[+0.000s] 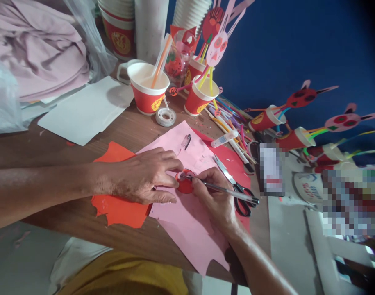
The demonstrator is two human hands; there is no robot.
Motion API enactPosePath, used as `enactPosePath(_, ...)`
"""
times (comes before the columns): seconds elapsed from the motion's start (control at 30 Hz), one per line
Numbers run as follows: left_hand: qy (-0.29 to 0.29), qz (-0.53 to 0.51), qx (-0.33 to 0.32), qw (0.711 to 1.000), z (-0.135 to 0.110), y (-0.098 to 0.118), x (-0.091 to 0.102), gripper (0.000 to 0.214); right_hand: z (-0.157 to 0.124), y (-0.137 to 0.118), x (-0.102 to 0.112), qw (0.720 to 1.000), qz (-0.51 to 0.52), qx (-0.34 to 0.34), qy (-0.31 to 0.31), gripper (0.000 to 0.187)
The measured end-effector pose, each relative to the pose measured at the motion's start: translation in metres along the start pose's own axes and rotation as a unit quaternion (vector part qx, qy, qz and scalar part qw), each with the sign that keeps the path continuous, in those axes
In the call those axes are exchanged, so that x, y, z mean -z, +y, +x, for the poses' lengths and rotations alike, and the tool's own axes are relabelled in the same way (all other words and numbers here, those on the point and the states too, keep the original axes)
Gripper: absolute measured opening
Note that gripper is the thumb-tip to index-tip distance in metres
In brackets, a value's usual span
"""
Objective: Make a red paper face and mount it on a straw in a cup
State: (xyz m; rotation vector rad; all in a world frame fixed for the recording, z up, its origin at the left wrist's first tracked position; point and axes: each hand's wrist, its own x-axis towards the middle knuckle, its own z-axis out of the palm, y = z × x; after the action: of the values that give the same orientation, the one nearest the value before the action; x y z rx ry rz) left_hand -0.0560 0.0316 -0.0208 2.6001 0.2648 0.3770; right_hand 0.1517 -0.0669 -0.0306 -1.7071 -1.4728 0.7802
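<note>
My right hand (216,194) is closed around a clear-barrelled pen (227,189), its tip down on a small red-orange paper disc (185,186). A pale patch shows on the disc, partly covered by the fingers. Palm down, my left hand (144,174) lies across the papers, its fingertips at the disc's left edge and its thumb apart. Under the disc spreads a pink paper sheet (187,237), with a pen cap (185,142) on it. Orange paper (122,215) with a jagged edge sticks out beneath my left hand. Black-handled scissors (236,186) rest beside my right hand.
Red-and-white paper cups (148,92) stand at the back, several holding straws and paper faces. A tape roll (165,116), a glue stick (224,138), loose straws (228,123) and a phone (271,170) lie around. White card (89,110) is at left.
</note>
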Motion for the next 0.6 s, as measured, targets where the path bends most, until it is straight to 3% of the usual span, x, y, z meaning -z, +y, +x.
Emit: enactPosePath(0.6,0.006,-0.002,-0.002,1.0,0.0018,-0.0003,-0.0004,0.018,-0.0005,-0.0018,-0.0005,1.0,0.012,0.005,-0.008,0.009)
